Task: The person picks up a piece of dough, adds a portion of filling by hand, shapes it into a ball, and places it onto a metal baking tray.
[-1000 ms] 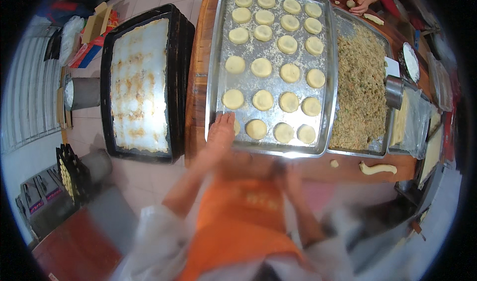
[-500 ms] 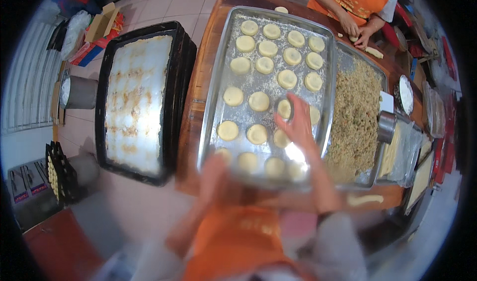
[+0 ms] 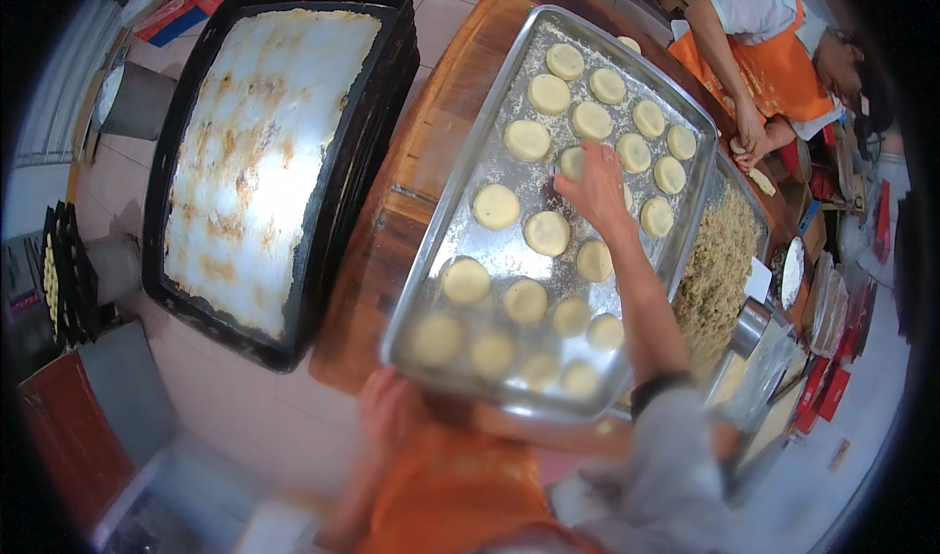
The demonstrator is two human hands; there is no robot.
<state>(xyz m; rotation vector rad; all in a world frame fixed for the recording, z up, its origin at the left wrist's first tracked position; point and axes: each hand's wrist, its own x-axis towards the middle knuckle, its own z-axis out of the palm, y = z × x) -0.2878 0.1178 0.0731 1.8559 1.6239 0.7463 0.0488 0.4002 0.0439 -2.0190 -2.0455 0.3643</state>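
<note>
Rows of flat, pale dough rounds [image 3: 546,233] lie on a floured metal tray [image 3: 438,243], some with shallow dents on top. My right hand [image 3: 599,193] reaches across the tray from the front. Its thumb and fingers curve round the sides of one dough round [image 3: 571,163] in the third row from the back. My left hand [image 3: 385,402] is at the tray's near left corner, blurred. Whether its fingers grip the rim or only rest by it is not clear.
A stack of black baking trays [image 3: 235,172] stands on the left. Right of the dough tray is a tray of crumbly brown filling [image 3: 713,278], with a metal container [image 3: 751,327] beside it. Across the wooden table [image 3: 406,187], a co-worker in an orange apron [image 3: 774,74] handles dough with both hands.
The whole view has swung, so the tray appears turned. My right hand has gone from a dough round in the fourth row to one farther back. My left hand has drawn back toward the tray's corner.
</note>
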